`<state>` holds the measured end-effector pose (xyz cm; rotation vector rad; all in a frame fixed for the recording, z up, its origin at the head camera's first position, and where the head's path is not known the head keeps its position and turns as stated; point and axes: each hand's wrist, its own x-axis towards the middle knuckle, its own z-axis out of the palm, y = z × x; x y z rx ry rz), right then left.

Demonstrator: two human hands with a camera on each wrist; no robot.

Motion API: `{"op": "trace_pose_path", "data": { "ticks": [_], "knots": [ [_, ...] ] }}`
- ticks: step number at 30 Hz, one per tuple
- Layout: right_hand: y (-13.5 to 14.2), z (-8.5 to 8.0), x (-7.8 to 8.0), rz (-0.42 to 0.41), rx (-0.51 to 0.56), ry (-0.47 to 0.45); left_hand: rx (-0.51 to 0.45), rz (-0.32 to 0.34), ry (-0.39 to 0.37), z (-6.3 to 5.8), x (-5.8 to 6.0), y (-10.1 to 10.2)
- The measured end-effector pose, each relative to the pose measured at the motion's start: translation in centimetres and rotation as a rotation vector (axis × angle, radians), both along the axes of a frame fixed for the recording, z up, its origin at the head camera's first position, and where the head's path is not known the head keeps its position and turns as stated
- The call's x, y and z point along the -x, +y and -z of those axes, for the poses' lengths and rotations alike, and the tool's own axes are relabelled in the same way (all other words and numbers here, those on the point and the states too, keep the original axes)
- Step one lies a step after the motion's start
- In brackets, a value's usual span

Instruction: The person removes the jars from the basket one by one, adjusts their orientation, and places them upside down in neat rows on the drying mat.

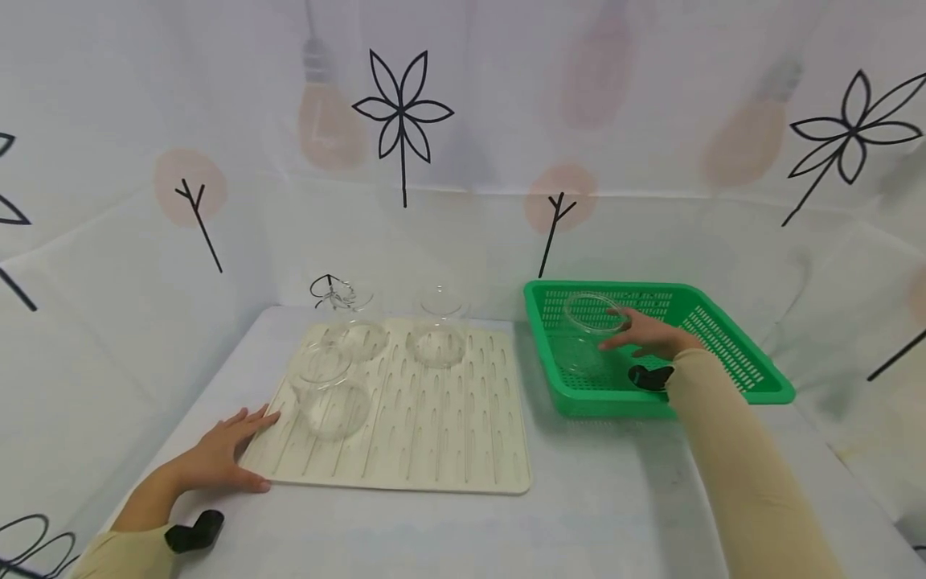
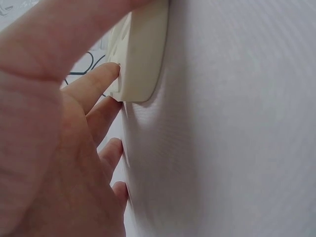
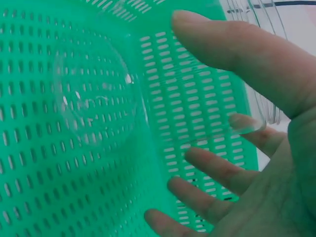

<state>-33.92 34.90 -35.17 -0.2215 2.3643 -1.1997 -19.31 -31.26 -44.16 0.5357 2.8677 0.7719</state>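
In the head view, a clear glass jar [image 1: 582,354] stands inside the green plastic basket [image 1: 593,406]. My right hand [image 1: 649,334] is beside its upper part. The right wrist view shows thumb and fingers spread around the jar's side, with a fingertip at the rim; whether it presses there I cannot tell. My left hand [image 1: 217,454] rests at the near left corner of a cream ridged mat [image 1: 463,450], fingers on its left edge and thumb by its front edge. Three clear glass jars stand on the mat: one near left [image 1: 333,406], one far left [image 1: 358,338], one far middle [image 1: 437,342].
The mat and basket stand on a white-covered table [image 1: 579,515], basket at the right. Behind them hangs a white cloth [image 1: 463,241] printed with flowers and bulbs. Basket walls rise around the right hand.
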Motion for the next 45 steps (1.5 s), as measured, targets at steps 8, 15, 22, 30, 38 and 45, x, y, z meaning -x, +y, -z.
{"op": "trace_pose_path", "data": {
  "ticks": [8, 15, 22, 30, 38, 45],
  "knots": [
    [-1.3, 0.2, 0.3, 0.029, 0.047, 0.016, 0.003, -0.003, 0.005, 0.0, -0.1, 0.1],
    [-2.3, 0.2, 0.5, 0.084, 0.086, 0.032, 0.002, -0.002, -0.001, 0.0, 0.0, 0.2],
    [-2.7, 0.0, 0.6, 0.098, 0.101, 0.054, -0.014, 0.011, 0.004, -0.1, -0.1, 0.3],
    [-3.3, -1.6, 0.0, 0.082, 0.091, 0.096, 0.004, 0.006, 0.008, -0.1, -0.2, 0.2],
    [-3.5, -3.5, -0.8, 0.097, 0.1, 0.145, 0.001, 0.012, 0.014, 0.0, -0.2, 0.0],
    [-3.5, -4.7, -1.7, 0.119, 0.105, 0.197, -0.001, 0.009, -0.004, -0.3, -0.3, 0.1]
  ]
}}
